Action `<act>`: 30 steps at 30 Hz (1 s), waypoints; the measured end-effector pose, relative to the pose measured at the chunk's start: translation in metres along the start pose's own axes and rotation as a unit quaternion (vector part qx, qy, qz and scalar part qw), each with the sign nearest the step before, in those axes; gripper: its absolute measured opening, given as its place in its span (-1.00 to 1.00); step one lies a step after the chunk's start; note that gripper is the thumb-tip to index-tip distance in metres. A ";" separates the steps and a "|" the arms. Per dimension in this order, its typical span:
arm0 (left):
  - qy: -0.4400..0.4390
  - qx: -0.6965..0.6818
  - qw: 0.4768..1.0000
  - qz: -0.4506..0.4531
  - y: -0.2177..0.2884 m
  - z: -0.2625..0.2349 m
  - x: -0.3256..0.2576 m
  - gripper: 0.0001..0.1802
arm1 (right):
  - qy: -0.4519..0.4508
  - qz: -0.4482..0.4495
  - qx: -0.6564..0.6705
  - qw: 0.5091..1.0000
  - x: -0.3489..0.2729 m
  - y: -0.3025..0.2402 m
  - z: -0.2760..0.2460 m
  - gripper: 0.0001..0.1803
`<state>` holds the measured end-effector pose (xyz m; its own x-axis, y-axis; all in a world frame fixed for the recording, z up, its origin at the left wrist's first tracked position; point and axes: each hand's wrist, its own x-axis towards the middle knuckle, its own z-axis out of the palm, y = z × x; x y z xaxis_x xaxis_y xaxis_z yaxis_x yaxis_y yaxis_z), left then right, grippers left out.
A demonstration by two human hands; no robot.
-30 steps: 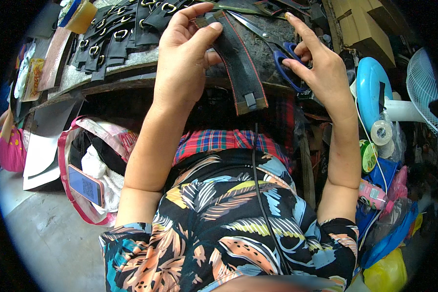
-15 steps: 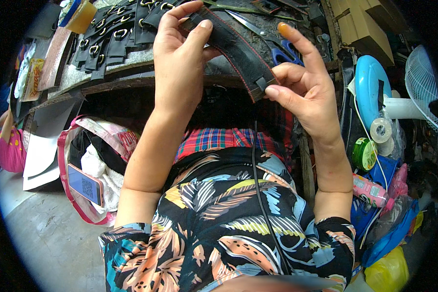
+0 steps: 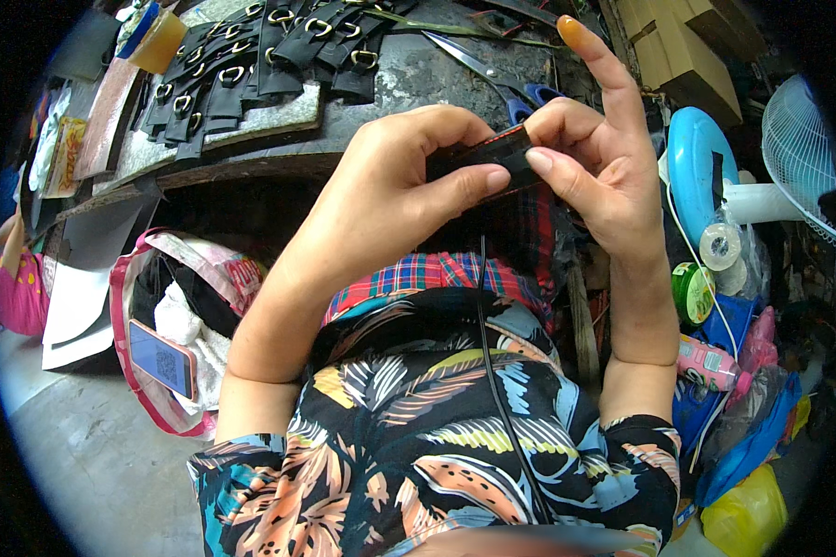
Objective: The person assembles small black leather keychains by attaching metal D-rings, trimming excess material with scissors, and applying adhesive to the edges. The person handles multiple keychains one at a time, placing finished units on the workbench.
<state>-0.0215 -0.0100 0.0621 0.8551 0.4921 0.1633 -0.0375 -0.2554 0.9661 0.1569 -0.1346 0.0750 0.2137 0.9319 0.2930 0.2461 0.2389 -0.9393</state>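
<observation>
A black leather-like strap (image 3: 503, 156) with red stitching along its edge is held above my lap, at the near edge of the workbench. My left hand (image 3: 395, 176) is closed on it, thumb lying across its face; the rest of the strap is hidden behind that hand. At the strap's right end, my right hand (image 3: 613, 172) pinches it between thumb and bent fingers. One finger of this hand points up, its tip orange. Scissors (image 3: 469, 63) with blue handles lie on the bench just beyond. Several black straps with metal rings (image 3: 228, 93) are spread at the far left.
The dark workbench (image 3: 367, 116) spans the far side. To the left, a pink-rimmed bag (image 3: 125, 348) holds a white cloth and a phone (image 3: 161, 357). On the right are a fan (image 3: 799, 153), a blue round object (image 3: 692, 153), a pink bottle (image 3: 711, 362) and cardboard boxes (image 3: 687, 65).
My left hand has come down and right, close to my right hand. The strap, earlier stretched lengthwise between them, is now mostly hidden. My right hand has shifted slightly upward.
</observation>
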 end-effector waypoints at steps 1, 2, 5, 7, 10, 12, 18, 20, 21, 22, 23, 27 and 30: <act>-0.005 -0.037 0.999 -0.036 -0.001 -0.001 0.002 -0.75 | -0.001 -0.007 -0.017 1.000 0.003 0.002 -0.004 -0.07; -0.009 -0.076 0.994 -0.072 -0.002 -0.003 0.002 -0.76 | 0.011 -0.021 -0.041 0.999 0.005 0.005 -0.008 -0.15; -0.007 -0.176 0.977 -0.122 -0.008 -0.008 0.004 -0.78 | 0.030 -0.051 -0.392 0.918 0.018 0.013 -0.024 -0.23; 0.006 -0.215 0.966 -0.144 -0.013 -0.010 0.003 -0.77 | -0.031 -0.044 -0.445 0.894 0.021 0.021 -0.028 -0.24; 0.021 -0.216 0.968 -0.129 -0.016 -0.010 0.003 -0.73 | -0.065 0.022 -0.494 0.867 0.023 0.026 -0.030 -0.25; 0.036 -0.205 0.969 -0.136 -0.016 -0.011 0.004 -0.73 | -0.064 0.054 -0.487 0.869 0.025 0.023 -0.031 -0.24; 0.064 -0.186 0.972 -0.129 -0.020 -0.022 0.006 -0.77 | -0.045 0.193 -0.301 0.933 0.006 -0.003 -0.041 -0.21; 0.070 -0.176 0.974 -0.123 -0.022 -0.025 0.006 -0.79 | -0.016 0.110 -0.177 0.978 -0.009 0.001 -0.038 -0.17; 0.071 -0.173 0.974 -0.125 -0.023 -0.025 0.007 -0.79 | 0.003 0.094 -0.121 0.988 -0.021 0.001 -0.038 -0.17; 0.072 -0.172 0.975 -0.118 -0.024 -0.024 0.008 -0.79 | 0.023 0.078 -0.067 0.994 -0.032 0.002 -0.037 -0.18; 0.074 -0.171 0.976 -0.110 -0.025 -0.022 0.009 -0.80 | 0.007 0.062 -0.062 0.996 -0.040 0.002 -0.037 -0.16; 0.070 -0.163 0.979 -0.103 -0.024 -0.018 0.014 -0.79 | 0.016 0.051 -0.179 0.982 -0.067 0.001 -0.033 0.15; 0.049 -0.156 0.980 -0.110 -0.021 -0.019 0.015 -0.79 | 0.008 0.012 -0.237 0.971 -0.075 -0.002 -0.033 0.08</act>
<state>-0.0174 0.0184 0.0476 0.8073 0.5878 -0.0530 -0.0265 0.1257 0.9917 0.1716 -0.2135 0.0604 0.2388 0.9306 0.2776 0.6475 0.0604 -0.7597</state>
